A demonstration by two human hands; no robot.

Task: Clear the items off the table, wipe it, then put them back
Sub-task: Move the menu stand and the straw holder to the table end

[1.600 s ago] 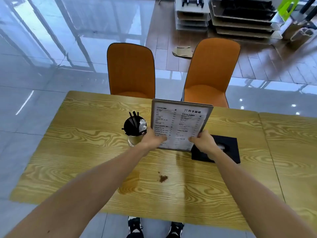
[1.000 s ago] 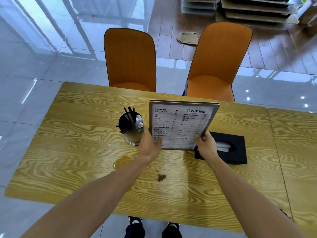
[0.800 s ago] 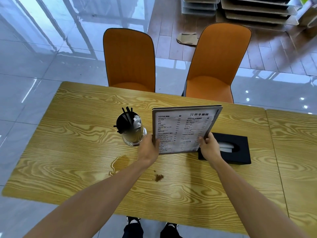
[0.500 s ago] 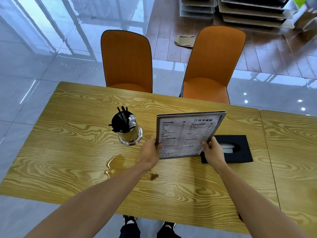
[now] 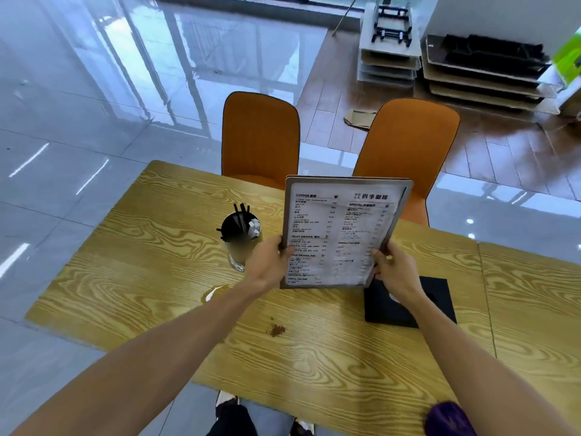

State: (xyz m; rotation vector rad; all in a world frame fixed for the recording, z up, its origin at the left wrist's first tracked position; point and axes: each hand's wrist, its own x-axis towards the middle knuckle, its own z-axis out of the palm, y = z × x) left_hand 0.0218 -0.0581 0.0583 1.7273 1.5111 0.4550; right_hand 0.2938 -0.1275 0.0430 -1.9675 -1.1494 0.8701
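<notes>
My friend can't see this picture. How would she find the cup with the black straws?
Start at the wooden table in front of two orange chairs. Left of the menu held up in both hands stands a shiny metal cup. It alone is tall and round, with black straws sticking up.

A glossy pale-grey tiled floor fills the view from nine to twelve o'clock, mirroring window frames in long bright streaks. Toward one and two o'clock it gives way to brown wood-plank flooring. Two orange chairs stand at twelve o'clock against the far edge of a yellow wood-grain table — the left chair upright, the right chair angled. A second tabletop butts against it at three o'clock. Stacked flat boards and a lighter stack lie at one o'clock — a scrap of cardboard on the planks nearby
</notes>
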